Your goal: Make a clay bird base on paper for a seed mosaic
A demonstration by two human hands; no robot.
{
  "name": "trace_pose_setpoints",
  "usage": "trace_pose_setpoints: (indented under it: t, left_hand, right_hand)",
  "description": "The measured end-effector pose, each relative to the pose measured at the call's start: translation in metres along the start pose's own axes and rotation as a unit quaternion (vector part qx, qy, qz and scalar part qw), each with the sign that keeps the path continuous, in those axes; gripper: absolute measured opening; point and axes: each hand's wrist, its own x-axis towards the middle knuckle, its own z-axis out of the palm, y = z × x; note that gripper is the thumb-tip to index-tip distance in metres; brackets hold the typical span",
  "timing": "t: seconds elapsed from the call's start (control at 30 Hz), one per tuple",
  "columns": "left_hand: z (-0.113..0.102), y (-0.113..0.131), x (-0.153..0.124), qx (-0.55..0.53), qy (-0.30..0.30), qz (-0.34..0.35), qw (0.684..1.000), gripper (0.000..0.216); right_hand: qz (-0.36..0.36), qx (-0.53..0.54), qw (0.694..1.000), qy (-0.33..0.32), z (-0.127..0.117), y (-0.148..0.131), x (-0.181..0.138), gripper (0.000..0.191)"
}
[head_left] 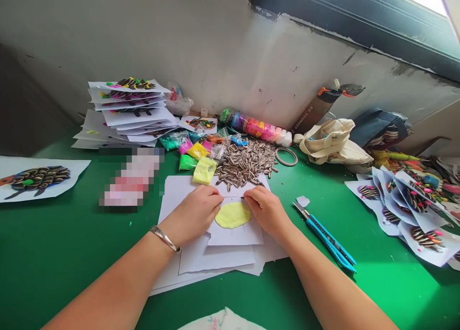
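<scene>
A yellow flattened clay oval (233, 216) lies on a small white sheet of paper (235, 237), with thin drawn lines below it. My left hand (199, 210) is closed at the sheet's upper left, its fingertips beside the oval. On the other side my right hand (268, 207) has its fingers pinched together at the upper right of the oval. A small dark bit shows at those right fingertips, too small to name. Beneath lie more white sheets (215, 263). Just beyond the hands spreads a pile of striped sunflower seeds (247, 162).
A blue utility knife (328, 241) lies right of my right hand. Bags of coloured clay (203, 170) sit beside the seeds. Stacked seed pictures (129, 114) stand back left, others (413, 200) at right. Behind are a roll of tape (286, 156), a cloth bag (330, 140) and a bottle (318, 107).
</scene>
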Motion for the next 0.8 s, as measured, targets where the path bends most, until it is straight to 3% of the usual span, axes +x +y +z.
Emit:
trace_pose_setpoints:
  t: [0.27, 0.47, 0.8]
  left_hand:
    - [0.0025, -0.0019, 0.0014, 0.001, 0.008, 0.001, 1.000, 0.024]
    - [0.0013, -0.0003, 0.0002, 0.010, 0.011, 0.003, 1.000, 0.023]
    - [0.0013, 0.0005, 0.0000, 0.005, 0.012, 0.003, 1.000, 0.025]
  right_hand:
    - [-0.031, 0.003, 0.999, -0.028, -0.0024, 0.0015, -0.0071, 0.023]
    - [-0.017, -0.022, 1.000, -0.011, 0.0030, -0.0009, -0.0041, 0.024]
    - [-0.008, -0.030, 0.998, -0.052, -0.0018, -0.0058, -0.0055, 0.022]
